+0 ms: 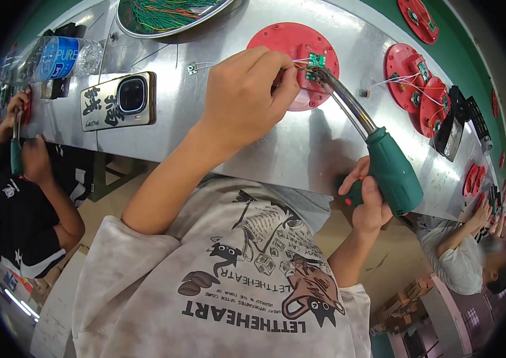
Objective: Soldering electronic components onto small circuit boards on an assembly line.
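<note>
A red round plastic plate [277, 34] lies on the metal table, with a small green circuit board [318, 59] on its raised middle. My left hand [250, 89] is closed in a pinch over the plate, holding thin wires [302, 61] against the board's left side. My right hand [369, 200] grips the handle of a green soldering gun [393, 170]. Its metal tip touches or nearly touches the board beside my left fingertips; the exact contact is too small to tell. Left of my left hand, a tiny circuit board [192, 69] trails pale wires that run behind my hand.
A metal tray [172, 36] of green and red wires stands at the back. Leftward lie a phone [118, 101] and a plastic bottle [56, 58]. Several wired red plates [405, 65] and a black part [452, 122] lie right. Co-workers [32, 203] sit at both sides.
</note>
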Available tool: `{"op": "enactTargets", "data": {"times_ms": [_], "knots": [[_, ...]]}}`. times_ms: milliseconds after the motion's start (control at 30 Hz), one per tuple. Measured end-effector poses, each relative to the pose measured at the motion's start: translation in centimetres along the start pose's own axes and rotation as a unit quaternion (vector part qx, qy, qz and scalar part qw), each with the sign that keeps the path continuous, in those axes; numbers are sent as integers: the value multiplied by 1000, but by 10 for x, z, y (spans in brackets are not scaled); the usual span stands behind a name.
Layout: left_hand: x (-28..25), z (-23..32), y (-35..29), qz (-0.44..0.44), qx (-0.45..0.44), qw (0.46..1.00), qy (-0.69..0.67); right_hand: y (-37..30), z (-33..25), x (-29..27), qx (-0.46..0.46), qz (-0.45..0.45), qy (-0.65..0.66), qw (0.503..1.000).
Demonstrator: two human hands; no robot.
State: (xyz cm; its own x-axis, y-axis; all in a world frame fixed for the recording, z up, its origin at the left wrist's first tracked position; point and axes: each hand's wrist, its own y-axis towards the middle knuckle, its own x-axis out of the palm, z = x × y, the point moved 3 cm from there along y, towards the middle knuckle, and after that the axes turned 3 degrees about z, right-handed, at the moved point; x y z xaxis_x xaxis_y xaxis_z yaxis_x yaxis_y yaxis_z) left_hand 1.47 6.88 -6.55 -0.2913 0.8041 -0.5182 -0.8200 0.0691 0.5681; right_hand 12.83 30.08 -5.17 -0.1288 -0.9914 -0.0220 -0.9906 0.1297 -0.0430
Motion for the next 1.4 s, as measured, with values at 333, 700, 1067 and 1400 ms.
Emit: {"op": "enactTargets", "data": {"times_ms": [333, 700, 1067, 1400], "knots": [[0, -2, 0, -3, -10, 1000, -4, 2, -8, -2, -80, 66, 13, 994], [0, 0, 0, -10, -25, 1000, -11, -1, -4, -1, -66, 45, -23, 997], [0, -1, 1, -22, -35, 999, -29, -5, -4, -1, -60, 18, -4, 998], [-1, -1, 1, -25, -26, 999, -13, -2, -7, 1, -63, 18, -6, 998]]}}
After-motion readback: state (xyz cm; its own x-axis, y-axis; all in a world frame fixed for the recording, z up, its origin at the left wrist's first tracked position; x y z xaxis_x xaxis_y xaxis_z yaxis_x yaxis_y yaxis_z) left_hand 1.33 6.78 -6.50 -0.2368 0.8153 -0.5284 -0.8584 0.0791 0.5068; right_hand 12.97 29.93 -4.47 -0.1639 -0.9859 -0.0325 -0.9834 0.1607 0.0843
